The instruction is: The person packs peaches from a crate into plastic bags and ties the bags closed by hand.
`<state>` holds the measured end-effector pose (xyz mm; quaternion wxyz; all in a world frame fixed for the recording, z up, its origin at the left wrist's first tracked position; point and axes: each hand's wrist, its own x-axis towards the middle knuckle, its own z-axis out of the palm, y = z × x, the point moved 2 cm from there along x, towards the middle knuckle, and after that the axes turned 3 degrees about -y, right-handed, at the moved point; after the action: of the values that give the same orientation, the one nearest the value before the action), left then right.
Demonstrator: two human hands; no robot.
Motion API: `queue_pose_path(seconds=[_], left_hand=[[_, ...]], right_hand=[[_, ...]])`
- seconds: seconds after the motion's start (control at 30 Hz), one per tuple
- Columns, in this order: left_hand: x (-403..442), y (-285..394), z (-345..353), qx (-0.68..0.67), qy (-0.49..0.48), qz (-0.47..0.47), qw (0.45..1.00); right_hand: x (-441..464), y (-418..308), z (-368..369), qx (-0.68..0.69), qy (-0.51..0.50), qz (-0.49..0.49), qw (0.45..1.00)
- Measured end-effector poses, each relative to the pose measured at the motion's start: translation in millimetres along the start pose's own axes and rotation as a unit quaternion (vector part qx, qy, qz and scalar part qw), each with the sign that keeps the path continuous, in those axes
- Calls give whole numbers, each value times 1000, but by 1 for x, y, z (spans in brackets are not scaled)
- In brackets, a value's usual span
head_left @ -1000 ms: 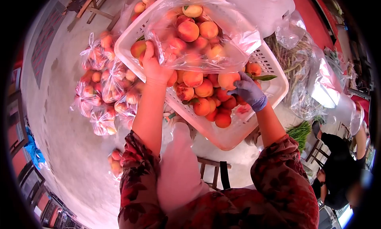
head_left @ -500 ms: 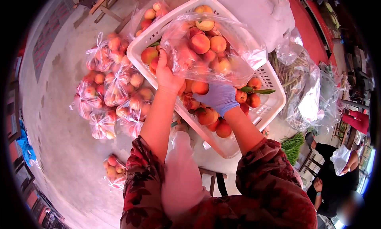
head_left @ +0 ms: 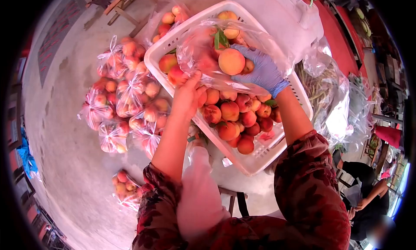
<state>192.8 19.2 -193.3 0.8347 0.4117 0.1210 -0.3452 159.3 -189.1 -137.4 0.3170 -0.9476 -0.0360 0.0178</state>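
A white perforated crate (head_left: 255, 165) holds many loose peaches (head_left: 229, 110). Over its upper part lies a clear plastic bag (head_left: 190, 44) with peaches inside. My bare left hand (head_left: 189, 94) grips the bag's near left edge, fingers closed on the plastic. In a blue glove, my right hand (head_left: 260, 70) is at the bag's mouth, its fingers curled round a large orange peach (head_left: 232, 61). Another small peach shows against the palm, and green leaves (head_left: 221, 40) stick up just beyond the fingers.
Several tied bags of peaches (head_left: 130, 94) stand on the floor at the left, with one more bag (head_left: 125, 187) nearer me. Plastic wrap over long stalks (head_left: 333, 107) lies at the right. A seated person in dark clothes (head_left: 368, 198) is at the lower right.
My right hand has moved from the loose peaches in the crate up to the bag, now with a peach. My left hand has shifted slightly down along the bag's edge.
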Motion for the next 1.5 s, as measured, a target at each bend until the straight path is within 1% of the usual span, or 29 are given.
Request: queue_pose_path(seconds=[0.07,0.1,0.17,0.2,0.23,0.27,0.33,0.37,0.4,0.47,0.5,0.6,0.7,0.8,0.87,0.9,0.97,1.0,1.03,1.1,1.13,1.17,1.2,1.27,1.3,1.37,1.4,1.47,1.5], left_hand=[[-3,11,11,-115,1,47,992],[9,2,0,-187,-58,60,979],[24,7,-6,-121,-66,98,986],[20,9,-3,-85,-68,113,988],[16,12,-3,-40,-7,137,990],[10,17,0,38,23,195,980],[-8,24,6,190,79,308,929],[-21,25,11,283,89,365,883],[-34,21,15,347,66,374,857],[-53,13,22,469,19,390,792],[-55,12,24,561,-1,435,704],[-47,-2,13,569,-9,329,754],[-32,-13,-2,661,-12,278,697],[-31,-17,8,616,-20,257,745],[-28,-22,19,409,-16,161,898],[-27,-26,26,293,-14,104,950],[-17,-27,40,244,-27,78,966],[-11,-25,46,221,-31,68,972],[-6,-23,54,201,22,85,976],[12,-22,41,180,21,85,980],[17,-18,41,169,20,86,982],[17,-16,41,128,36,126,983],[16,-15,37,65,30,146,987],[16,-12,25,-62,17,189,980],[12,-6,29,-105,-11,181,978],[7,4,43,-108,41,169,979],[6,7,46,-110,66,164,978],[16,17,28,-112,-62,182,975],[21,22,22,-112,-126,191,967]], right_hand=[[-4,6,3,-105,-18,5,994],[-10,13,8,-141,-25,13,990],[-14,33,14,-233,-14,19,972],[-19,40,19,-231,8,14,973],[-24,46,23,-229,33,9,973],[-26,51,26,-228,61,1,972],[-45,28,16,-145,128,0,981],[-57,23,13,-102,161,7,982],[-71,19,11,-60,193,15,979],[-109,9,17,41,162,87,982],[-124,8,23,93,146,121,977],[-133,2,64,-11,54,138,989],[-124,-2,102,-75,27,175,981],[-109,-7,115,-37,20,281,959],[-107,-7,121,-75,23,288,955],[-108,-7,123,-88,33,281,955],[-108,-5,122,-101,55,263,958],[-110,-1,121,-64,61,258,962],[-114,5,121,-26,67,251,965],[-124,10,112,70,100,240,963],[-129,12,102,147,103,236,955],[-134,15,92,301,113,246,914],[-138,13,80,449,118,253,849],[-131,1,48,629,110,186,747],[-125,-6,34,709,103,149,681],[-88,-12,12,558,116,65,819],[-64,-13,4,472,122,21,873],[-20,-15,3,376,87,43,921],[-1,-15,5,347,82,33,934]])
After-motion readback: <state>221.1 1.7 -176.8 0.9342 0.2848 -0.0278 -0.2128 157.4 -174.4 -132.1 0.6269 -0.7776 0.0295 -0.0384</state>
